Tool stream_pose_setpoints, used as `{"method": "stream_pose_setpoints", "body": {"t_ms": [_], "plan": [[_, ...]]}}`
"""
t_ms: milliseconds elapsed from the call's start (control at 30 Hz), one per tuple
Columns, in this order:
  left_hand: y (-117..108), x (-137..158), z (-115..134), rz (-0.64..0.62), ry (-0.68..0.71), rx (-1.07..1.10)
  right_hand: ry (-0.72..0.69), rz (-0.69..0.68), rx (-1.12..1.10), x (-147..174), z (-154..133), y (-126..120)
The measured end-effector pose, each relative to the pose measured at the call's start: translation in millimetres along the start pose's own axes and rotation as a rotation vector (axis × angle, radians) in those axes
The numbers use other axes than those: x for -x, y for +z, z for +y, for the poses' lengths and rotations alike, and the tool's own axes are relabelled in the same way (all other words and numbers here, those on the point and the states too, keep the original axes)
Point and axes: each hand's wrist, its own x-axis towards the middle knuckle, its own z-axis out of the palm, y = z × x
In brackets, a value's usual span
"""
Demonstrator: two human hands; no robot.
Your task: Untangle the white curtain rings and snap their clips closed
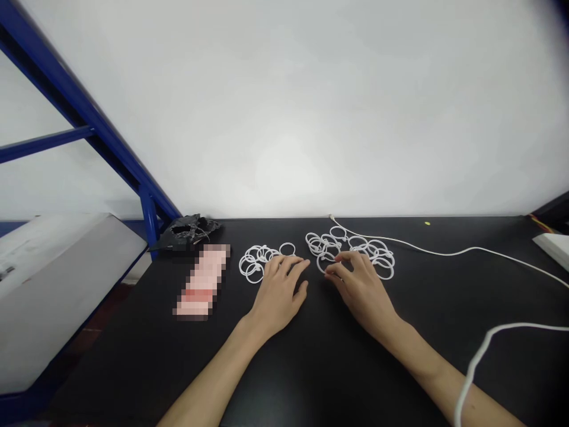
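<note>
My left hand (278, 293) hovers over the black table beside the left group of white rings (255, 264). Its fingers are spread and the thumb stands apart, with nothing held. Part of that group is hidden behind the fingers. On the other side, my right hand (362, 290) has thumb and index finger pinched at the lower edge of a thin white ring (320, 268). That ring lies at the front of a larger, tangled group of white rings (384, 252), several of which overlap. Small knobs or clips show on some rings.
A pixelated pink rectangle (204, 281) lies left of the rings, with crumpled black plastic (191, 228) behind it. A white cable (448, 254) crosses the table (284, 385) at right; another cable (478, 356) passes over my right forearm. Blue metal framing (118, 154) rises at left.
</note>
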Motion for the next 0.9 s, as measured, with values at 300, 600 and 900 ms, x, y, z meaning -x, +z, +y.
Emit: {"method": "stream_pose_setpoints", "body": {"t_ms": [300, 600, 900], "plan": [[4, 2, -8, -0.056, 0.094, 0.068, -0.187, -0.141, -0.134, 5, -13, -6], [-4, 0, -4, -0.072, 0.062, 0.203, 0.064, -0.124, -0.497, 4, -1, 1], [-7, 2, 7, -0.153, 0.060, 0.282, 0.018, -0.062, -0.584, 4, -10, 1]]}}
